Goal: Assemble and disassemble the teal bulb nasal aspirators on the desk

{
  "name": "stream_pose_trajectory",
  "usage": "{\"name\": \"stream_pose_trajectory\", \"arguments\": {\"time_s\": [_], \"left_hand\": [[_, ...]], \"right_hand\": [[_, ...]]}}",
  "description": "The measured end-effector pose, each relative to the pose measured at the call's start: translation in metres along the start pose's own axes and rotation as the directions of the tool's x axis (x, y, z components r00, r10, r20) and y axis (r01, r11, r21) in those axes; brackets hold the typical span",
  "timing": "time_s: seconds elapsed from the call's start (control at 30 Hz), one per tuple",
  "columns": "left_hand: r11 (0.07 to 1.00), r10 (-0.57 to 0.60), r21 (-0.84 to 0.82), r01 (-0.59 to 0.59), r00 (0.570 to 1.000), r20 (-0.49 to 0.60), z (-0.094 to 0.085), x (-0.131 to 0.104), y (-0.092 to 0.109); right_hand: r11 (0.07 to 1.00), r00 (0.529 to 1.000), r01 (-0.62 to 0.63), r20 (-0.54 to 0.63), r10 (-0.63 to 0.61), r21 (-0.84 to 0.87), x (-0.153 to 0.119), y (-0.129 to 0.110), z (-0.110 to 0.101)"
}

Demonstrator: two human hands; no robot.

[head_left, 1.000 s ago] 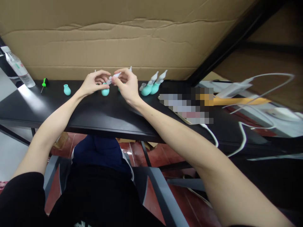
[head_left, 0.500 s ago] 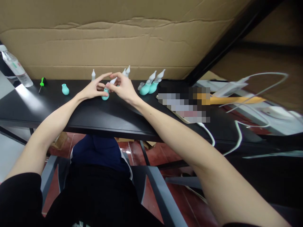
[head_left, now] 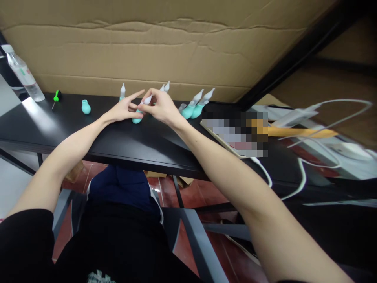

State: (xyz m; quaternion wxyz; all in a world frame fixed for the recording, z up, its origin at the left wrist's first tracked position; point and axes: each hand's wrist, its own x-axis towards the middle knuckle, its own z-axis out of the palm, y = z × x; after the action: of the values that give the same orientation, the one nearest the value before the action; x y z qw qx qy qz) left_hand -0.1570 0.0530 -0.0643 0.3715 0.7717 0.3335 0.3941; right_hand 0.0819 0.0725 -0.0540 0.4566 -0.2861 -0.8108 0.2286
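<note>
My left hand (head_left: pixel 122 112) is closed on a teal squeeze bulb (head_left: pixel 136 120) low over the black table, thumb in front and forefinger stretched upward. My right hand (head_left: pixel 163 106) pinches at the bulb's neck, around the base of a white tapered nozzle (head_left: pixel 148 100) that tilts up to the right. The fingers hide where nozzle and bulb meet. Behind my left hand stands another bulb with a white nozzle (head_left: pixel 123 90), partly covered. More white nozzles (head_left: pixel 167 86) show behind my right hand. On the left stands a bare teal bulb (head_left: pixel 86 107) with its mouth uncovered.
Two teal bulbs with nozzles (head_left: pixel 198 110) lean to the right, beside small clear caps (head_left: pixel 182 107). A phone-like slab (head_left: pixel 232 137), its face blurred, lies right with a white cable (head_left: pixel 265 173). A green screwdriver (head_left: pixel 56 96) and water bottle (head_left: pixel 25 76) are left; cardboard (head_left: pixel 132 59) stands behind.
The camera view has shifted slightly, moving the table things rightward in the picture. Both hands stay on the same bulb and nozzle, and the right fingers are closer around the neck.
</note>
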Motion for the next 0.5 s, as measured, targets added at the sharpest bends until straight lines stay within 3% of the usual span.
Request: {"name": "stream_pose_trajectory", "arguments": {"time_s": [0.17,0.5], "left_hand": [[1.000,0.019,0.002,-0.019,1.000,-0.009,0.004,0.002,-0.007],[0.994,0.079,0.070,-0.079,0.997,0.001,0.016,0.003,-0.002]], "right_hand": [[0.993,0.997,-0.026,0.068,0.034,-0.118,0.004,-0.012,-0.010],[0.958,0.996,-0.084,0.003,0.088,-0.276,0.003,-0.028,-0.012]]}}
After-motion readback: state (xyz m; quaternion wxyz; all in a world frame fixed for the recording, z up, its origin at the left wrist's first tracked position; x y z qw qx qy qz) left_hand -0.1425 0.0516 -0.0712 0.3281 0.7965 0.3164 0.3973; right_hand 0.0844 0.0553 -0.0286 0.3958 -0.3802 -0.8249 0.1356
